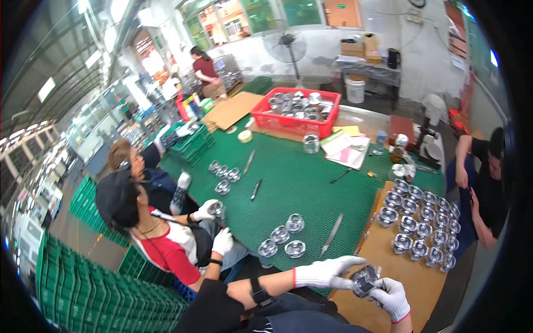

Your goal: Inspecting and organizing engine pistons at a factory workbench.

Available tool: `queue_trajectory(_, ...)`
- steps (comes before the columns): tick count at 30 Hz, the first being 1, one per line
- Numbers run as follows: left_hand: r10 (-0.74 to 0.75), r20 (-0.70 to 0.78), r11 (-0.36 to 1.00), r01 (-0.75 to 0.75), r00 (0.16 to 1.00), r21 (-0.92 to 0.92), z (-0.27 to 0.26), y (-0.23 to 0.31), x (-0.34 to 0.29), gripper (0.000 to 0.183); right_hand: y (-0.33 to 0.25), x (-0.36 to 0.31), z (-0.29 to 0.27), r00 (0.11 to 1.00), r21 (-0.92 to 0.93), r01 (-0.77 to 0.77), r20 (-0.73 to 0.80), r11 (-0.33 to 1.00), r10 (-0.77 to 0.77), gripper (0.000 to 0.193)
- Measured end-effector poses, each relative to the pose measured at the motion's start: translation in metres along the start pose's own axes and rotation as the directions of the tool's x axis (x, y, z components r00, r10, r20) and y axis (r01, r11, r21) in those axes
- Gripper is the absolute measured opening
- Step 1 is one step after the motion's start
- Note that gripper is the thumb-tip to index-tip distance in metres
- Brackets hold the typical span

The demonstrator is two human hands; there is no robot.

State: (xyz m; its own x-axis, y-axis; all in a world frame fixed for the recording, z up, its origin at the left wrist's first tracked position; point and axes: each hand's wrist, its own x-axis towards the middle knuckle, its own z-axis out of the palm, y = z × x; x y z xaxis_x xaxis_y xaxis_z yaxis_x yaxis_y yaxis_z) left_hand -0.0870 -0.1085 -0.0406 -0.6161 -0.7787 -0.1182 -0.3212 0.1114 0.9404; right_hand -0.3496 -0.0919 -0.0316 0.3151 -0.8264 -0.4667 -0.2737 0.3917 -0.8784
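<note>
Lower right: silver cylindrical metal piston gripped by curled white-gloved right hand, touched by half-open white-gloved left hand; best kept firmly supported.

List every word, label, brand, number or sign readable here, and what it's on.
None I can quote.
Stacked green crates: pale markings, too small and blurred to read.
Paper sheets: any writing too small to read.
Small green sign at the top: too small to read.
Metal part in the right hand: no lettering discernible.
</note>
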Motion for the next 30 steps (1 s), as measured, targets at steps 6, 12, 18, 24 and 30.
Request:
queue_trajectory(6, 0.003, -0.065, 0.967, -0.019, 0.998, -0.254, -0.032, -0.011, -0.039, 0.08, -0.039, 0.01, 0.059, 0.978, 0.009, 0.114, 0.176, 0.993, -0.114, 0.007)
queue_trajectory(12, -0.088, -0.329, 0.73, -0.163, 0.94, -0.664, -0.054, -0.041, -0.086, 0.071, -0.056, 0.04, 0.1, 0.92, 0.052, 0.105, 0.374, 0.993, -0.117, 0.008)
queue_trajectory(18, -0.002, -0.49, 0.221, -0.478, 0.872, -0.85, -0.044, -0.037, -0.113, 0.078, -0.076, 0.053, 0.152, 0.927, 0.22, 0.256, 0.221, 0.941, -0.304, 0.019)
queue_trajectory(24, -0.135, -0.523, 0.343, -0.455, 0.842, -0.821, -0.033, -0.041, -0.124, 0.074, -0.097, 0.016, 0.144, 0.882, 0.19, 0.112, 0.434, 0.975, -0.186, 0.042)
queue_trajectory(30, -0.204, -0.44, 0.719, -0.171, 0.875, -0.674, -0.06, -0.007, -0.148, 0.084, -0.079, 0.03, 0.075, 0.854, 0.735, 0.407, -0.096, 0.542, -0.511, 0.047)
